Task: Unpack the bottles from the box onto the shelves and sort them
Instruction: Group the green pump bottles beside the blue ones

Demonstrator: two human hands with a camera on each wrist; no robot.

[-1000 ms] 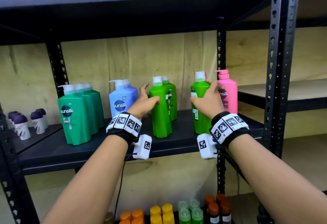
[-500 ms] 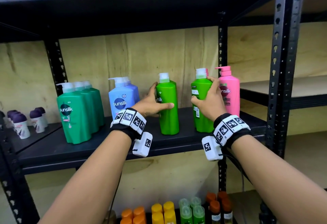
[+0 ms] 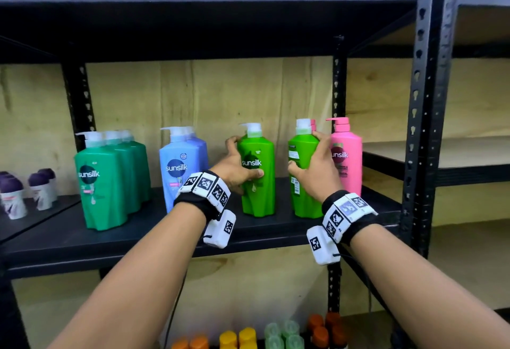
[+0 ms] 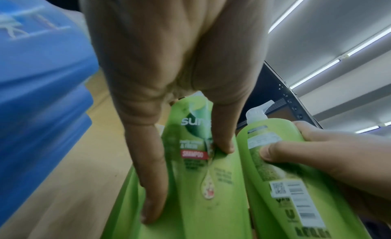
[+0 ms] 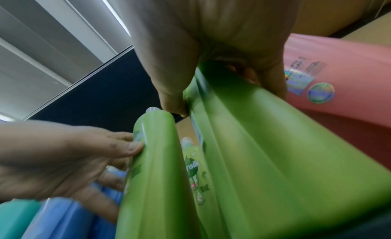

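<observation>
Front-label green bottle (image 3: 258,172) now square-on in your left hand (image 3: 234,169) grip; your right hand (image 3: 317,172) clutching its back-label twin (image 3: 302,155)

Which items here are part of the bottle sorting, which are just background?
In play:
- left hand holding the logo-front bright green bottle
- right hand holding the label-side bright green bottle
- pink bottle, blue bottles, dark green bottles
- shelf

Background:
- small purple-capped containers
- coloured caps on the lower shelf
</observation>
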